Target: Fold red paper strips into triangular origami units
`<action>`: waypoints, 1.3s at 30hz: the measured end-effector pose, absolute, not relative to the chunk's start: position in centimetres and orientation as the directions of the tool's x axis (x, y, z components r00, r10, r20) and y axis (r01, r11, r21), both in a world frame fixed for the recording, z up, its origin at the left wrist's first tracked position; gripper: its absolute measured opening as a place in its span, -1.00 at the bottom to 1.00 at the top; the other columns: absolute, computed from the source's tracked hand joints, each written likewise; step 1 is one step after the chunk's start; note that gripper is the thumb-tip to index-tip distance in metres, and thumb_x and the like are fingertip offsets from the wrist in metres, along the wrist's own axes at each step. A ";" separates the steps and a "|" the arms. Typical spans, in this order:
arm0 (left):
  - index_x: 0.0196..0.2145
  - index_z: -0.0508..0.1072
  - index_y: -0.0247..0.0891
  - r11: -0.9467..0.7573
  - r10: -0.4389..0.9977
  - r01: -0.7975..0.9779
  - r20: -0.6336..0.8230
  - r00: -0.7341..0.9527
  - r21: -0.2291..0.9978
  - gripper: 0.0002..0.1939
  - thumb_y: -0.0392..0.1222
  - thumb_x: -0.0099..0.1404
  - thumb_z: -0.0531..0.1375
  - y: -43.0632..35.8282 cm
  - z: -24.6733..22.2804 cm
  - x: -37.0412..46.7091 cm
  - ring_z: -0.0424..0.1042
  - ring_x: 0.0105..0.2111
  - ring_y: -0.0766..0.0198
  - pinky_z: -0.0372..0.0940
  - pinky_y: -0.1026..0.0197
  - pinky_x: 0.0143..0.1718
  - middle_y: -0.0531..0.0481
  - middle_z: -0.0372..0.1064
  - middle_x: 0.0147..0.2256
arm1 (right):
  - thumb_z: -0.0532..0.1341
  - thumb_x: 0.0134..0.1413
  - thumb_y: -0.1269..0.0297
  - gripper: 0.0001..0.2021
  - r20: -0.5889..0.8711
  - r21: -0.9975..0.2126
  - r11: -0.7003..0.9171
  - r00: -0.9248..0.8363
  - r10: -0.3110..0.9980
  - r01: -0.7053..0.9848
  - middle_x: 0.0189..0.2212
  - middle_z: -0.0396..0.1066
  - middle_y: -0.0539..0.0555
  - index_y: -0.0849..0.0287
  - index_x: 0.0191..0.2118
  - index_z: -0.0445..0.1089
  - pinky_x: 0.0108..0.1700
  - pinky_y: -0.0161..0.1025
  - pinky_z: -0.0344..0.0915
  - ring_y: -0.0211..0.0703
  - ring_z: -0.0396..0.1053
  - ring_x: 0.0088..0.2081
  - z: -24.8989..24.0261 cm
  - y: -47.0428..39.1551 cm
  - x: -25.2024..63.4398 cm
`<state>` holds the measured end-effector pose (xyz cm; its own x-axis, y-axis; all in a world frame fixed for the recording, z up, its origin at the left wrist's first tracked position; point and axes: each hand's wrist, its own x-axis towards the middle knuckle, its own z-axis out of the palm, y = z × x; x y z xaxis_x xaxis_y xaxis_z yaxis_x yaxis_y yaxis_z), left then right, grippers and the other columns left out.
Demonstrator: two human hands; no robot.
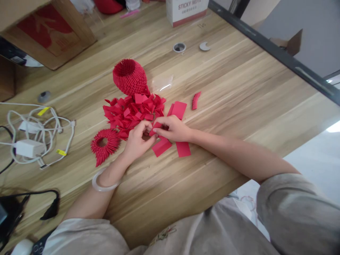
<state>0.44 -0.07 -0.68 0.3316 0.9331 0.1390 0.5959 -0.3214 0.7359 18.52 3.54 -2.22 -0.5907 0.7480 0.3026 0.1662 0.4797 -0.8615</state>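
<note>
A: Head view, quick. Your hands?
B: Landmark's the red pile (132, 110). Just beside its near right edge, your left hand (138, 141) pinches one side of the red slip (156, 128); your right hand (174, 129) grips the other side, thumb and fingers closed.
A: Slip's where, then?
B: Between your fingertips, close to the pile. More flat red rectangles (183, 149) lie right of the pile, some partly under your right hand.
A: Other red pieces?
B: Hollow vase-like piece (134, 79) at the pile's far side, spiky ring (111, 140) at its near left, small ribbed strip (196, 100) well apart to its right.
A: Rest?
B: White cables (57, 117) far left of the pile, sticky note box (187, 10) beyond it to the right, all on your wooden table (225, 85).
</note>
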 end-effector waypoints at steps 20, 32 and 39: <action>-0.30 0.23 -0.23 -0.328 0.932 0.605 0.145 0.332 0.725 -0.79 -0.25 0.15 0.22 -0.1 -0.8 0.3 0.26 -0.48 0.43 0.18 0.36 -0.40 0.13 0.27 -0.46 | 0.12 0.10 0.35 -0.86 0.297 -0.863 0.475 -0.587 0.753 0.172 -0.58 0.26 -0.06 0.30 -0.41 0.33 -0.40 -0.42 0.06 -0.42 0.15 -0.53 -2.2 3.5 18.5; -0.32 0.23 -0.23 -0.325 0.935 0.607 0.149 0.323 0.725 -0.80 -0.27 0.14 0.22 -0.1 -0.5 0.6 0.25 -0.49 0.43 0.18 0.36 -0.41 0.14 0.25 -0.48 | 0.11 0.10 0.35 -0.85 0.302 -0.858 0.483 -0.590 0.749 0.173 -0.58 0.27 -0.05 0.31 -0.43 0.31 -0.40 -0.43 0.07 -0.42 0.15 -0.53 -2.2 3.5 18.6; -0.32 0.23 -0.23 -0.332 0.932 0.599 0.156 0.327 0.729 -0.80 -0.26 0.14 0.22 -0.1 -0.4 0.6 0.25 -0.51 0.44 0.17 0.38 -0.44 0.15 0.25 -0.49 | 0.11 0.11 0.32 -0.85 0.295 -0.856 0.484 -0.599 0.744 0.179 -0.57 0.28 -0.04 0.29 -0.40 0.31 -0.39 -0.43 0.09 -0.40 0.16 -0.51 -2.2 3.5 18.7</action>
